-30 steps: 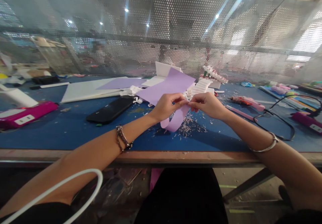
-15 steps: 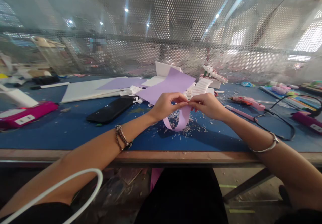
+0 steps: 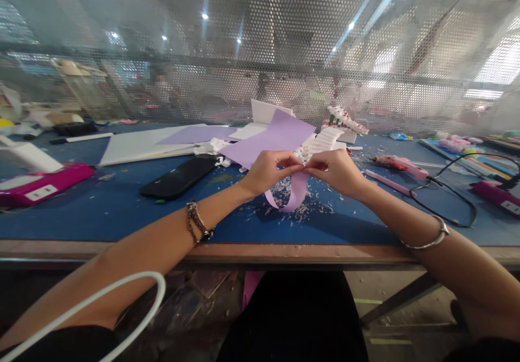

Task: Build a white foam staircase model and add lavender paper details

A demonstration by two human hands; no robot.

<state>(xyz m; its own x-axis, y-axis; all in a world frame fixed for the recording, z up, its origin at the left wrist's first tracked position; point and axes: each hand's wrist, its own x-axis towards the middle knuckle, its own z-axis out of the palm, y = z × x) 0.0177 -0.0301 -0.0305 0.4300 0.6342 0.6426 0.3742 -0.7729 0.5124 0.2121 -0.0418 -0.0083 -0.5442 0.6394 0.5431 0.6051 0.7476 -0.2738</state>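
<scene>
Left hand (image 3: 273, 171), right hand (image 3: 336, 170): both pinching purple strip (image 3: 299, 189), tips together | close grip likely for fine control | remainder hangs looped over pale scraps (image 3: 303, 210)

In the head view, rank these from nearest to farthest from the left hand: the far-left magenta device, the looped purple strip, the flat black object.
1. Purple strip: at the fingertips of the left hand, looping below them.
2. Flat black object: on the table, left of the hand.
3. Magenta device: at the table's far left.
</scene>
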